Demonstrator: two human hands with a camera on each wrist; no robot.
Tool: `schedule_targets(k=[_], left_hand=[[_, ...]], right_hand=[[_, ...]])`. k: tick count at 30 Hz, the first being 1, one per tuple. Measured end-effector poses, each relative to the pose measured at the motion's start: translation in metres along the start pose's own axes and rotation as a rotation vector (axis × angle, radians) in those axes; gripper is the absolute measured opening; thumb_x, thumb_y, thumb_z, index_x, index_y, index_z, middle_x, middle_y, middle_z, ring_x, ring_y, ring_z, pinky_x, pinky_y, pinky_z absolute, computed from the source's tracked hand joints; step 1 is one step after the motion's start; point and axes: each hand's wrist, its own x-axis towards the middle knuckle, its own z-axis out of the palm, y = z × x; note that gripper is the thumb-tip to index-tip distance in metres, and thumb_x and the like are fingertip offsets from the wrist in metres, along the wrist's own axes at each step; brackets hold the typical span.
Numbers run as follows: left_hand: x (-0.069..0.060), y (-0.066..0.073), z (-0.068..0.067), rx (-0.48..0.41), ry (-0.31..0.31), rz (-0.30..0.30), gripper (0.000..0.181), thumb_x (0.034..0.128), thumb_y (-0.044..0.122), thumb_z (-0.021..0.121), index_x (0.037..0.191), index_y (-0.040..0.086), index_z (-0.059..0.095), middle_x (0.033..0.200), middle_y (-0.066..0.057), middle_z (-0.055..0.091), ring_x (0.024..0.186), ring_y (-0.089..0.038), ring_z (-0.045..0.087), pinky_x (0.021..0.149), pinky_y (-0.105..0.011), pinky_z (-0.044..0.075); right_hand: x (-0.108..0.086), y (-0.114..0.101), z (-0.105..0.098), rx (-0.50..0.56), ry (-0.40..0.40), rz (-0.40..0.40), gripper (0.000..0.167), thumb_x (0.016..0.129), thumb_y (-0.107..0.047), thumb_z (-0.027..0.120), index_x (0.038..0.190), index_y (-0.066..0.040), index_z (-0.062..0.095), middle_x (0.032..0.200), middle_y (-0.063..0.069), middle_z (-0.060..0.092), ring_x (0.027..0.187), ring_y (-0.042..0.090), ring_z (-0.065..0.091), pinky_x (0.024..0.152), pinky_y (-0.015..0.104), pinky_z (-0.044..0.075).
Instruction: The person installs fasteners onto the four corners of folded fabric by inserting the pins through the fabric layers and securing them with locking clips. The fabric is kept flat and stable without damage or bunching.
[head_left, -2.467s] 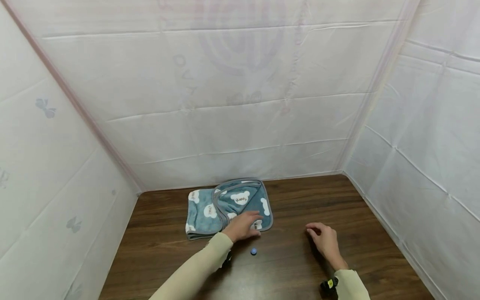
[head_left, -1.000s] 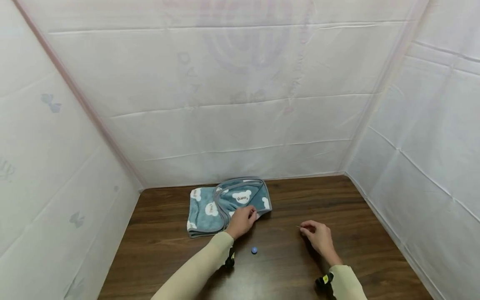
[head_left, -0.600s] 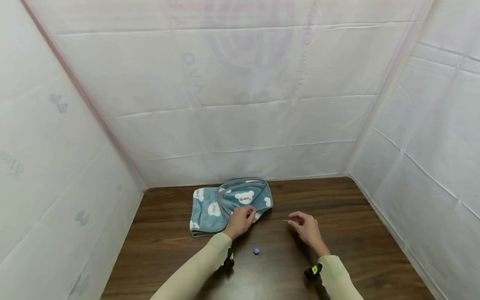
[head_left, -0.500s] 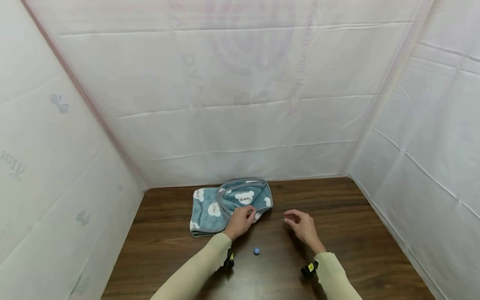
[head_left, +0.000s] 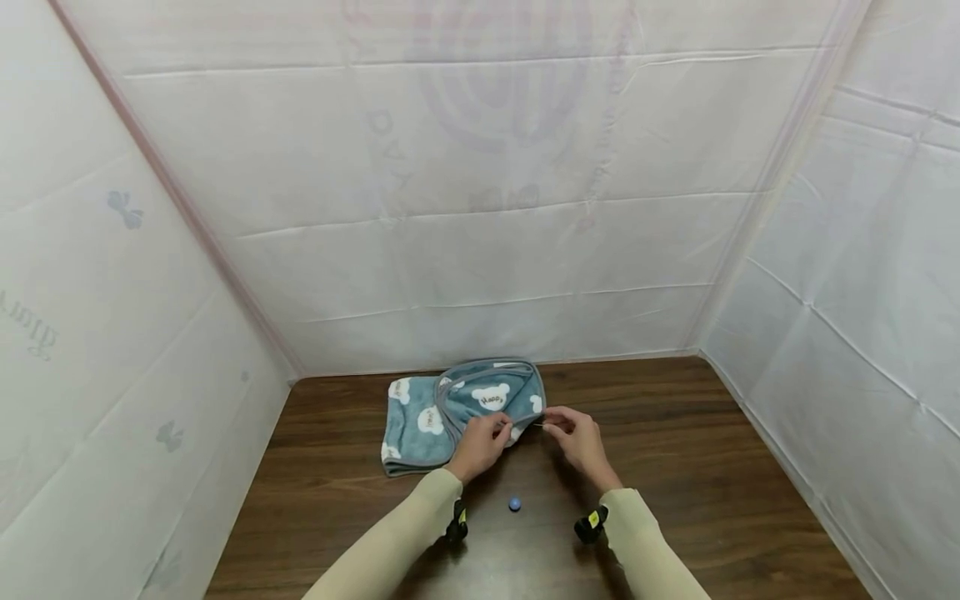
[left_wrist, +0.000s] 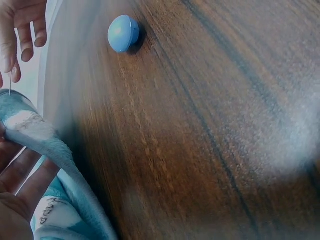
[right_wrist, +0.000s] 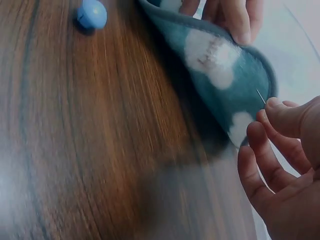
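Note:
A folded blue fleece blanket [head_left: 420, 417] with white bear-head patches and grey binding lies at the back of the table. My left hand [head_left: 478, 447] pinches its front right edge, lifting that corner off the wood. Between the thumb and index finger of my right hand [head_left: 582, 445] is a thin metal needle [right_wrist: 261, 96]. In the right wrist view the needle's point lies against or just in front of the raised fleece; whether it has entered the cloth I cannot tell. A small blue mushroom-shaped cap [left_wrist: 123, 34] sits on the table, nearer me than both hands.
The dark wooden table [head_left: 330, 525] is enclosed by white fabric walls [head_left: 480, 250] at the back and both sides. The blanket lies close to the back wall. Each wrist wears a small black camera [head_left: 591, 525].
My right hand has come left with the needle, up to the blanket's raised corner. The left hand went from lying over the blanket to pinching and lifting its edge. The blue cap stayed put.

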Motion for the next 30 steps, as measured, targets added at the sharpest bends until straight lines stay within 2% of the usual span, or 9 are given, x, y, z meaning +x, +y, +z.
schedule_targets(k=[4, 10, 17, 23, 30], left_hand=[[0.000, 0.001, -0.002, -0.017, 0.006, 0.006, 0.016, 0.1040, 0.008, 0.060, 0.105, 0.002, 0.074, 0.092, -0.009, 0.077, 0.082, -0.019, 0.074, 0.073, -0.032, 0.059], [0.000, 0.000, -0.002, -0.015, 0.013, 0.025, 0.015, 0.1033, 0.007, 0.061, 0.104, 0.002, 0.075, 0.091, -0.010, 0.077, 0.080, -0.018, 0.074, 0.071, -0.030, 0.058], [-0.001, -0.002, -0.002, -0.024, 0.019, 0.036, 0.014, 0.1032, 0.007, 0.061, 0.104, 0.003, 0.074, 0.092, -0.010, 0.077, 0.080, -0.017, 0.074, 0.070, -0.030, 0.058], [-0.002, -0.003, -0.003, -0.026, 0.017, 0.034, 0.014, 0.1034, 0.008, 0.061, 0.105, 0.002, 0.074, 0.087, -0.009, 0.077, 0.070, -0.011, 0.069, 0.063, -0.027, 0.054], [-0.001, -0.004, -0.003, -0.035, 0.007, 0.032, 0.016, 0.1034, 0.007, 0.060, 0.106, -0.001, 0.074, 0.082, -0.007, 0.076, 0.062, -0.005, 0.062, 0.059, -0.024, 0.050]], right_hand=[[0.001, -0.003, 0.003, 0.017, 0.002, 0.034, 0.020, 0.093, -0.006, 0.076, 0.113, -0.008, 0.078, 0.094, 0.001, 0.077, 0.086, 0.015, 0.071, 0.076, 0.026, 0.055], [0.001, -0.004, 0.006, 0.037, 0.037, 0.034, 0.021, 0.093, -0.006, 0.076, 0.114, -0.007, 0.078, 0.096, 0.002, 0.077, 0.088, 0.017, 0.071, 0.078, 0.027, 0.055], [0.003, 0.000, 0.017, 0.167, 0.006, 0.061, 0.022, 0.095, -0.002, 0.072, 0.117, -0.001, 0.075, 0.096, 0.009, 0.076, 0.080, 0.022, 0.071, 0.067, 0.026, 0.057], [0.005, -0.001, 0.024, 0.237, -0.040, 0.085, 0.028, 0.095, 0.004, 0.070, 0.123, 0.004, 0.071, 0.093, 0.013, 0.072, 0.076, 0.024, 0.072, 0.063, 0.029, 0.058], [0.007, -0.003, 0.028, 0.303, -0.026, 0.122, 0.025, 0.092, 0.008, 0.070, 0.117, 0.007, 0.072, 0.090, 0.014, 0.073, 0.078, 0.023, 0.074, 0.066, 0.035, 0.061]])
